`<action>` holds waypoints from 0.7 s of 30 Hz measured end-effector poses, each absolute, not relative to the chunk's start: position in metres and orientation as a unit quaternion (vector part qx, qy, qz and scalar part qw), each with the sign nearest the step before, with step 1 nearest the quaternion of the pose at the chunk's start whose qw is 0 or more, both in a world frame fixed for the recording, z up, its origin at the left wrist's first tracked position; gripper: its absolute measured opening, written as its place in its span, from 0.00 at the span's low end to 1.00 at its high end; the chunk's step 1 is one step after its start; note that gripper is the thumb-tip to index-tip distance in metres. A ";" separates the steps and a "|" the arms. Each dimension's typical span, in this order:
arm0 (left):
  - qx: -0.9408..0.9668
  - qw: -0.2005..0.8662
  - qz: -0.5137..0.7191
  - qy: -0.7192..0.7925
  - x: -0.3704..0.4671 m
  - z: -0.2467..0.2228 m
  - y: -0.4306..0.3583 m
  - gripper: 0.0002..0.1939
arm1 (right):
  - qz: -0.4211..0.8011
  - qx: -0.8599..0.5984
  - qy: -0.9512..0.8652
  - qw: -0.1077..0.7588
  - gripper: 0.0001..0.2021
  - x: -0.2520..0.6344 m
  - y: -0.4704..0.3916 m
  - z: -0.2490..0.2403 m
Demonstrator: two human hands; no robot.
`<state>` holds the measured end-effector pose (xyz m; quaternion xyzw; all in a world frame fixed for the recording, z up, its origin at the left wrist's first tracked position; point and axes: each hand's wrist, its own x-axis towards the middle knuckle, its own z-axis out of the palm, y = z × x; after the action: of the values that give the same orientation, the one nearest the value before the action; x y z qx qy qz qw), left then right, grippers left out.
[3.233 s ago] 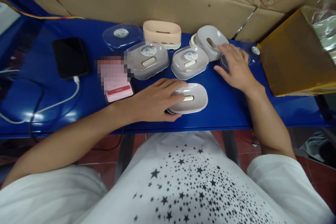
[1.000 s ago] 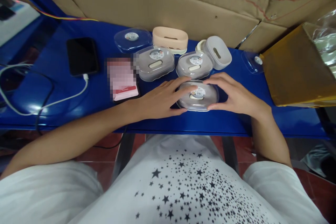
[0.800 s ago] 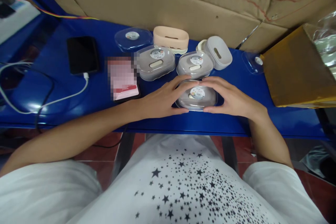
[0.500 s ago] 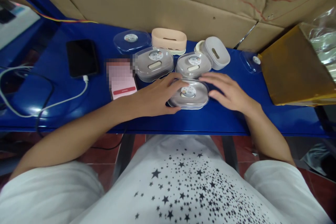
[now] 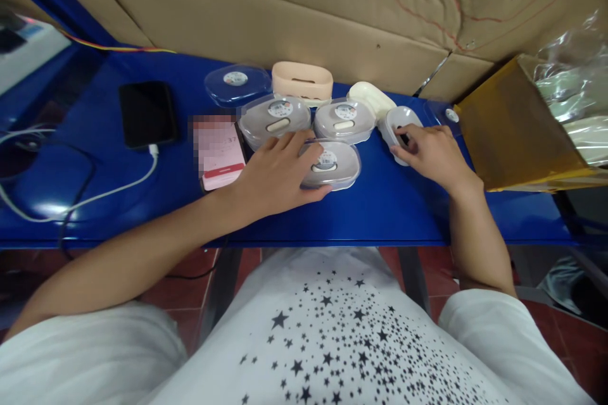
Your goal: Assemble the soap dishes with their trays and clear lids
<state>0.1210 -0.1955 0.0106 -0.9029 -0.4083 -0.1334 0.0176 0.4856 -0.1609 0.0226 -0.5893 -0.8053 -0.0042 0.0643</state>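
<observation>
My left hand (image 5: 286, 171) is closed around the left end of the front soap box (image 5: 342, 176), fingers over its clear lid and thumb at its near side. That box is grey under a transparent, labelled lid. To its right, my right hand (image 5: 434, 155) grips the rim of an open grey soap box (image 5: 403, 117), which is tilted. A cream soap box part (image 5: 368, 96) lies behind it. Two more lidded grey boxes, one at the left (image 5: 274, 120) and one in the middle (image 5: 344, 121), sit just behind the front one.
At the back are a peach soap box (image 5: 303, 81) and a loose clear lid (image 5: 237, 84). Another clear lid (image 5: 446, 115) lies by the cardboard box (image 5: 508, 130). On the left are a pink-screened phone (image 5: 219, 150) and a black device (image 5: 147, 112) with a white cable.
My right hand has moved right from the front box to the open grey box, which has come nearer and uncovered the cream part. My left hand stays on the front box.
</observation>
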 end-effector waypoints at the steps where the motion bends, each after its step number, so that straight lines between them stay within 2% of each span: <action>1: -0.899 0.024 -0.146 -0.413 0.122 0.009 -0.195 0.29 | 0.018 -0.570 -0.820 0.047 0.19 0.488 -0.166 0.028; 5: -0.880 0.055 -0.188 -0.432 0.125 -0.001 -0.192 0.29 | 0.140 -0.454 -0.879 0.025 0.15 0.486 -0.190 0.043; 7: -0.884 0.063 -0.209 -0.413 0.125 -0.005 -0.191 0.28 | 0.185 -0.387 -0.901 0.060 0.14 0.475 -0.196 0.046; 9: -0.904 0.077 -0.226 -0.353 0.125 -0.007 -0.192 0.25 | 0.195 -0.354 -0.905 0.130 0.15 0.464 -0.194 0.045; 11: -0.932 0.090 -0.227 -0.267 0.124 -0.007 -0.196 0.25 | 0.155 -0.386 -0.886 0.207 0.18 0.458 -0.183 0.037; 13: -0.957 0.088 -0.207 -0.185 0.123 -0.006 -0.201 0.25 | 0.091 -0.451 -0.855 0.239 0.23 0.462 -0.167 0.022; 17: -0.978 0.058 -0.169 -0.110 0.124 -0.006 -0.208 0.26 | 0.068 -0.534 -0.823 0.179 0.32 0.482 -0.141 -0.006; 21: -0.981 0.051 -0.165 -0.093 0.125 -0.008 -0.210 0.25 | 0.062 -0.565 -0.805 0.170 0.32 0.486 -0.137 -0.012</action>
<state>0.1252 -0.2103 -0.0083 -0.9805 -0.0934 -0.1649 0.0512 0.4858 -0.1373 -0.0117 -0.5653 -0.8048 0.0619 0.1699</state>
